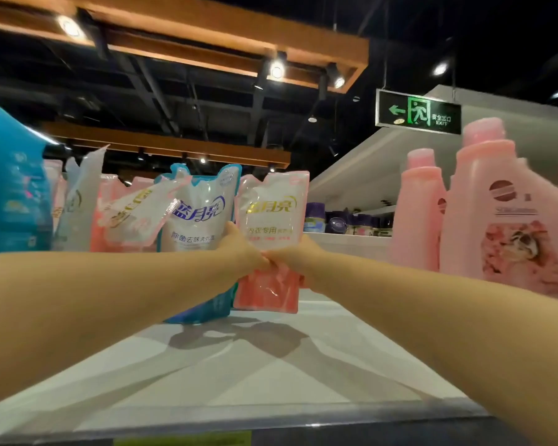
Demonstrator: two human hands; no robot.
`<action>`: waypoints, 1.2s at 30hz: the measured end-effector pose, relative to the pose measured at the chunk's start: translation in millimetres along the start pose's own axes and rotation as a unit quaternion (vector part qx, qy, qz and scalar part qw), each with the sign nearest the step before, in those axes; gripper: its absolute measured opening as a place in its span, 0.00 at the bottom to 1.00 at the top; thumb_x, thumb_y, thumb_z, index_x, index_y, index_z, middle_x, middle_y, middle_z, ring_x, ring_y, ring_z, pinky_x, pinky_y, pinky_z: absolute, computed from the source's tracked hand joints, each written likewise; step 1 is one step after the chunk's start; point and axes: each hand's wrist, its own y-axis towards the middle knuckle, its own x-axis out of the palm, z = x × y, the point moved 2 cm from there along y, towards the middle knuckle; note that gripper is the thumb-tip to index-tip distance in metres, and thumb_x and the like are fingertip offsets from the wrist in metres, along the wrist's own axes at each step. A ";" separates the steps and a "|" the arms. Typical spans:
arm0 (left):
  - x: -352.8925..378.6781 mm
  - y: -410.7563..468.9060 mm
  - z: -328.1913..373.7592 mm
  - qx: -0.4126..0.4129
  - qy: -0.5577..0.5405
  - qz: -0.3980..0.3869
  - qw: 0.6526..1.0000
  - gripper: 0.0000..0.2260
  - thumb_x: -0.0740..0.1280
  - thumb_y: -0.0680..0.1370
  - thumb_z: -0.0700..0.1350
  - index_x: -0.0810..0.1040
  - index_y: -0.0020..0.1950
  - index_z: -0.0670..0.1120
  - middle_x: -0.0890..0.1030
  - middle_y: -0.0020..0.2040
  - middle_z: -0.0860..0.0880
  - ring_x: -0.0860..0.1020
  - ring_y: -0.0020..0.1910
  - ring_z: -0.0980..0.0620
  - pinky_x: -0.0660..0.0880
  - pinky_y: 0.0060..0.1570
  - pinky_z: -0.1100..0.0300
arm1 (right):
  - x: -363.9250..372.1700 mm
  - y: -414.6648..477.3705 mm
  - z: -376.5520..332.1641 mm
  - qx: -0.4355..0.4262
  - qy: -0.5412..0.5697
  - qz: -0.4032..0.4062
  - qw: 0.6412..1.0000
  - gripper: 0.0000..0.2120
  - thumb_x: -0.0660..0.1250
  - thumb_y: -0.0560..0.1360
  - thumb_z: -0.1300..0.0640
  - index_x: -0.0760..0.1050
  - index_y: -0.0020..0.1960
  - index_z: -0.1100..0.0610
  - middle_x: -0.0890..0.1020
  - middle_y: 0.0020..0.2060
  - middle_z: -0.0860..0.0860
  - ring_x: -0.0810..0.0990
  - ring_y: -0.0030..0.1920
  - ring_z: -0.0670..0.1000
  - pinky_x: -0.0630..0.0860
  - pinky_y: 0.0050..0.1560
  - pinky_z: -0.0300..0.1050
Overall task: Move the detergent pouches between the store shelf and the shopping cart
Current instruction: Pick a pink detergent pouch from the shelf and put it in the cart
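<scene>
A pink and white detergent pouch (271, 220) stands upright on the white store shelf (271, 365). My left hand (239, 249) and my right hand (298, 254) both grip it at its middle, one on each side. Right beside it on the left stands a blue and white pouch (200, 214), touching my left hand. More pink pouches (126, 214) lean further left, next to a tall blue pouch (13, 188). The shopping cart is out of view.
Pink detergent bottles (484, 214) stand on the shelf at the right. Purple jars (335, 223) sit on a far shelf behind. A green exit sign (417, 114) hangs overhead. The shelf's front edge (271, 426) runs across the bottom.
</scene>
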 end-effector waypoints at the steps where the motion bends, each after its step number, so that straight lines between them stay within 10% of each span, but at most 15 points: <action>1: -1.9 -3.5 4.1 -0.004 -0.002 0.004 1.000 0.39 0.73 0.70 0.40 0.55 0.74 0.40 0.69 0.67 0.40 0.72 0.63 0.40 0.71 0.62 0.50 | -5.2 -1.3 -0.2 -0.015 0.016 0.008 1.000 0.25 0.76 0.67 0.60 0.73 0.62 0.57 0.82 0.52 0.55 0.83 0.47 0.56 0.82 0.42 0.48; 5: -9.8 -31.1 27.5 0.086 -0.087 -0.054 0.991 0.22 0.75 0.68 0.38 0.74 0.59 0.46 0.81 0.52 0.47 0.79 0.50 0.52 0.77 0.51 0.63 | -27.0 -22.5 -10.3 -0.066 0.061 0.058 0.994 0.27 0.76 0.66 0.58 0.70 0.62 0.57 0.81 0.52 0.56 0.83 0.48 0.56 0.80 0.36 0.44; 9: -23.5 -67.1 53.9 0.183 -0.158 -0.061 0.968 0.19 0.74 0.69 0.34 0.71 0.51 0.51 0.77 0.39 0.56 0.76 0.38 0.60 0.74 0.31 0.73 | -44.9 -52.4 -21.8 -0.099 0.162 0.040 0.981 0.26 0.75 0.68 0.61 0.70 0.62 0.59 0.81 0.52 0.57 0.83 0.49 0.57 0.81 0.48 0.53; 15: -20.3 -140.3 93.4 0.228 -0.158 -0.058 0.959 0.35 0.79 0.64 0.45 0.66 0.67 0.54 0.81 0.52 0.51 0.81 0.48 0.52 0.79 0.49 0.55 | -89.6 -128.6 -33.3 -0.130 0.218 0.071 0.965 0.25 0.75 0.68 0.62 0.67 0.60 0.58 0.80 0.52 0.56 0.82 0.49 0.56 0.81 0.47 0.51; 20: 20.8 -235.1 142.8 0.254 -0.220 -0.061 0.940 0.30 0.74 0.69 0.40 0.65 0.65 0.57 0.81 0.46 0.54 0.81 0.39 0.59 0.76 0.32 0.70 | -167.4 -213.9 -21.9 -0.137 0.204 0.075 0.966 0.27 0.75 0.67 0.61 0.69 0.63 0.59 0.81 0.52 0.56 0.83 0.49 0.55 0.81 0.46 0.49; 36: 349.9 -473.8 278.9 0.247 -0.386 -0.370 0.808 0.40 0.76 0.66 0.37 0.62 0.71 0.58 0.81 0.56 0.51 0.82 0.52 0.53 0.80 0.49 0.57 | -496.5 -466.2 154.4 -0.016 0.074 0.332 0.940 0.26 0.75 0.66 0.56 0.67 0.60 0.55 0.81 0.52 0.53 0.83 0.49 0.53 0.80 0.52 0.54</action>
